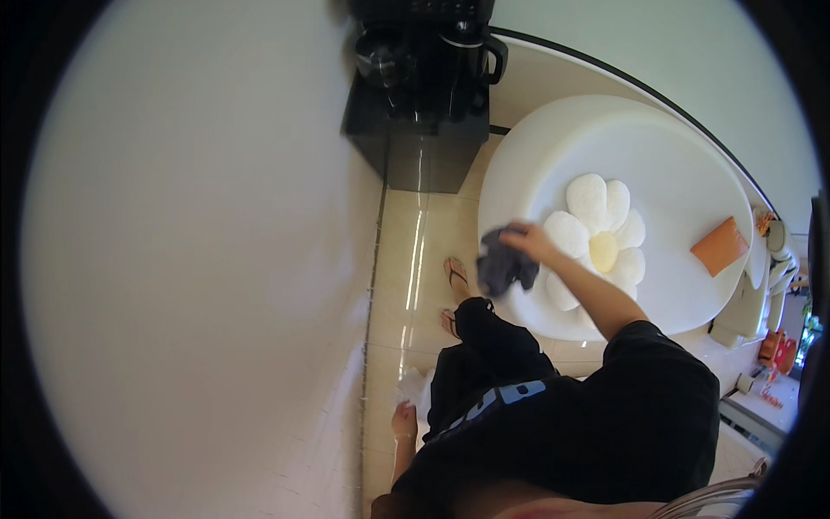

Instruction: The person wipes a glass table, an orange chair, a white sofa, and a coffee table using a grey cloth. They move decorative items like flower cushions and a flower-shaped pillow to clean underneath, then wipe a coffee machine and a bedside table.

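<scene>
My right hand point(533, 244) grips a crumpled dark grey cloth point(506, 263), which hangs over the near left edge of a rounded white sofa point(674, 162). Just right of the hand, a white flower-shaped cushion point(603, 250) with a pale yellow middle lies on the sofa. My left hand point(405, 418) is low at my side, closed on a thin whitish piece point(414, 388) that looks like a bag or tissue; its kind is not clear.
A black drinks machine point(421, 71) with a glass pot stands ahead on a dark cabinet point(431, 159). A pale wall point(214, 259) runs along the left. An orange cushion point(720, 246) lies on the sofa's far side. Glossy tiles point(421, 259) cover the floor; a low table point(765, 405) stands right.
</scene>
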`<action>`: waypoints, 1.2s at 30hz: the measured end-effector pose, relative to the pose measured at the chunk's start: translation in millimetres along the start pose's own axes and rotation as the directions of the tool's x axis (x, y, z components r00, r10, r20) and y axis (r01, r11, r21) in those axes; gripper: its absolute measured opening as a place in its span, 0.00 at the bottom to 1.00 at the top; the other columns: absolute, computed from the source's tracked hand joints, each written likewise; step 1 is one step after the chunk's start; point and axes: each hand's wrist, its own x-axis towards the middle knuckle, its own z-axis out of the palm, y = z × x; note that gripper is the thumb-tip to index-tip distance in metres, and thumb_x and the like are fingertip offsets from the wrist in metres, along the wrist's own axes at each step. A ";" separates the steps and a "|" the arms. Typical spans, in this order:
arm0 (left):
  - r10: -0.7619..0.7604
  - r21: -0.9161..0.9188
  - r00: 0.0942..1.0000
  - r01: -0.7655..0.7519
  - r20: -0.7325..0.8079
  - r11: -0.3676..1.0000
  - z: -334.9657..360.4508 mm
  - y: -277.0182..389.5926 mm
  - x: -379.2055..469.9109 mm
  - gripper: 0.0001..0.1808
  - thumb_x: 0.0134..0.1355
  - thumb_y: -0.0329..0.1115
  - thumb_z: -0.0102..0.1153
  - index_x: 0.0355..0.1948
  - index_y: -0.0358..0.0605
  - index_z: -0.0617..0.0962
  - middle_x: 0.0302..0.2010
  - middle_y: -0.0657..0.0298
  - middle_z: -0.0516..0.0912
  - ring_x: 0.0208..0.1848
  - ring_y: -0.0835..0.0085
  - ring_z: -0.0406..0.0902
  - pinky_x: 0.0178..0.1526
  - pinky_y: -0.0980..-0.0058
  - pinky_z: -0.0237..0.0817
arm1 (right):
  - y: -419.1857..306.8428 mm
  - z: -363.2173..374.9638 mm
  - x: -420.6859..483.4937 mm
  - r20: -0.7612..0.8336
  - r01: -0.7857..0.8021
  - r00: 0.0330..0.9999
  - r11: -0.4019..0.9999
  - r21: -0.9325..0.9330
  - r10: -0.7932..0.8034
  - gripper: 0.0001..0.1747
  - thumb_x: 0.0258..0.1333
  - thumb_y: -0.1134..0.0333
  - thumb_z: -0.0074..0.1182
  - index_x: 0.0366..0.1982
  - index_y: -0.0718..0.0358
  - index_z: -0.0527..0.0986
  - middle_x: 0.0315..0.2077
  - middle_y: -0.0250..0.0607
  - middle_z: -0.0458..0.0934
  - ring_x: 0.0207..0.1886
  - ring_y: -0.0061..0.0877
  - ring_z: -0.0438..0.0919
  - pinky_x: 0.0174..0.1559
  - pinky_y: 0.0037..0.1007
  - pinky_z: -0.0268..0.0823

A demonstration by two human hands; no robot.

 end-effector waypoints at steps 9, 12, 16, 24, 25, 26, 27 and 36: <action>0.482 -0.416 0.870 -0.480 -0.109 0.772 -55.7 450.3 270.4 0.20 0.70 0.34 0.58 0.61 0.42 0.77 0.54 0.57 0.82 0.55 0.71 0.79 0.58 0.74 0.69 | -131.1 -50.7 189.5 -0.527 0.234 0.695 0.847 -0.477 -0.489 0.22 0.56 0.55 0.64 0.49 0.58 0.82 0.48 0.55 0.77 0.51 0.48 0.77 0.55 0.39 0.70; 0.678 -0.483 0.728 -0.631 -0.099 0.607 -31.9 602.8 341.1 0.29 0.68 0.35 0.60 0.68 0.43 0.70 0.61 0.54 0.75 0.61 0.66 0.74 0.58 0.71 0.69 | -130.7 -5.2 244.3 -0.472 0.048 0.704 0.698 -0.714 -0.531 0.28 0.54 0.57 0.64 0.59 0.50 0.77 0.54 0.54 0.73 0.58 0.49 0.72 0.61 0.47 0.64; 0.502 -0.537 0.862 -0.458 -0.074 0.708 1.5 708.8 389.4 0.34 0.62 0.41 0.68 0.65 0.42 0.69 0.62 0.54 0.72 0.59 0.66 0.73 0.58 0.66 0.67 | -121.6 9.2 269.9 -0.126 0.206 0.877 0.600 -0.773 -0.464 0.33 0.49 0.60 0.64 0.61 0.43 0.75 0.50 0.43 0.75 0.53 0.37 0.75 0.54 0.41 0.66; 0.253 -0.878 0.939 0.091 0.234 0.471 -20.2 722.9 402.9 0.14 0.62 0.38 0.69 0.45 0.51 0.78 0.45 0.72 0.80 0.45 0.79 0.77 0.48 0.74 0.70 | -114.6 -14.7 279.0 -0.129 0.266 0.865 0.661 -0.701 -0.485 0.33 0.46 0.63 0.64 0.60 0.49 0.76 0.50 0.45 0.76 0.50 0.42 0.75 0.54 0.44 0.68; 0.189 -0.892 0.951 0.144 0.244 0.428 -35.8 713.0 387.6 0.13 0.63 0.37 0.68 0.45 0.51 0.78 0.44 0.73 0.80 0.43 0.79 0.77 0.47 0.75 0.70 | -114.5 -8.7 279.4 -0.075 0.368 0.825 0.635 -0.679 -0.560 0.34 0.46 0.64 0.64 0.60 0.49 0.76 0.49 0.45 0.76 0.50 0.42 0.76 0.54 0.44 0.68; 0.223 -0.866 0.947 0.096 0.231 0.491 -50.3 699.5 365.5 0.12 0.62 0.39 0.68 0.41 0.48 0.78 0.42 0.70 0.80 0.40 0.79 0.77 0.43 0.78 0.72 | -116.7 -0.9 279.2 -0.015 0.441 0.805 0.616 -0.653 -0.593 0.34 0.47 0.64 0.64 0.60 0.50 0.76 0.49 0.45 0.76 0.50 0.42 0.76 0.53 0.43 0.69; 0.244 -0.838 0.950 0.034 0.197 0.544 -65.7 679.3 336.5 0.12 0.62 0.40 0.68 0.37 0.45 0.78 0.40 0.68 0.81 0.37 0.79 0.78 0.39 0.80 0.74 | -118.6 6.6 280.0 0.120 0.529 0.795 0.582 -0.618 -0.595 0.34 0.47 0.64 0.64 0.60 0.50 0.76 0.48 0.45 0.76 0.50 0.42 0.76 0.52 0.42 0.70; 0.184 -0.512 0.939 -0.010 0.289 0.859 -130.3 500.6 189.1 0.13 0.58 0.32 0.71 0.39 0.39 0.80 0.42 0.58 0.81 0.44 0.68 0.78 0.48 0.70 0.69 | -205.4 58.4 478.1 -0.163 0.074 0.952 0.714 -0.697 -0.257 0.26 0.59 0.58 0.56 0.58 0.58 0.74 0.51 0.55 0.76 0.52 0.46 0.75 0.54 0.45 0.69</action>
